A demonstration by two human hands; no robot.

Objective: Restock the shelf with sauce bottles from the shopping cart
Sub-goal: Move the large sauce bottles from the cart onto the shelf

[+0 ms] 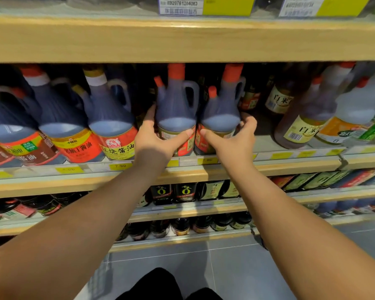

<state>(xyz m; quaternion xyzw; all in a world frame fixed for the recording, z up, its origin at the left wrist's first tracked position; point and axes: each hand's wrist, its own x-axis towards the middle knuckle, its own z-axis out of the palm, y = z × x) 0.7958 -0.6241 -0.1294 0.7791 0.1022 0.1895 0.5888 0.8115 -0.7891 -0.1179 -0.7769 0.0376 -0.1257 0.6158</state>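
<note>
Nearest: dark trousered knees at bottom centre, over grey tiled floor. Both bare forearms reach up and forward to the middle tier of a light wooden shelf unit.

Low tiers, below the arms: rows of small dark glass sauce bottles, black labels, standing at the front edges.

Middle tier, front edge: strip of yellow price tags; print blurred.

Left hand grips the left dark plastic sauce jug with red cap and side handle: thumb laid across the front label, fingers curled round its left flank. Right hand holds the right dark plastic sauce jug with red cap the same way, mirrored: thumb on the label, fingers wrapped round the right side. Both jugs upright, bases on the shelf near its front edge, about mid-length, standing just beside each other. The two thumb tips are near each other, apart.

Towards the shelf's left end: a row of larger dark handled jugs with red-and-yellow labels, close-packed. Towards the right end: amber bottle with yellow label, then a clear whitish jug with orange label. More dark bottles sit behind, towards the back edge, dim.

Farthest up: the plain wooden front of the tier above, with white-and-yellow shelf labels on top.
</note>
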